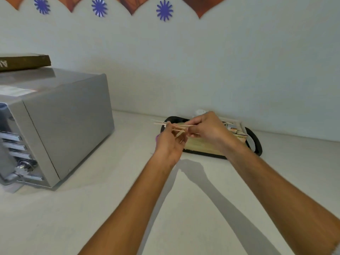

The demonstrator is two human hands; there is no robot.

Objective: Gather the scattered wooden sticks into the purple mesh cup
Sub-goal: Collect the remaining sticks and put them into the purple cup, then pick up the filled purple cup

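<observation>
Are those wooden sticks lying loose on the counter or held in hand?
Held: both the left hand and right hand grip the wooden sticks above the counter.

- It looks like a home or a decorated room, not a workshop or lab.
- A pale wall [202, 61] at the far side carries paper ornaments: purple flower cut-outs [164, 10] and orange-brown pointed shapes [132, 5] along the top.
- A grey metal appliance [60, 126] with front handles stands on the left of the white tabletop [110, 208], a brown book [24, 62] lying on top of it.
- A black-handled tray [255, 142] sits far right against the wall.
</observation>
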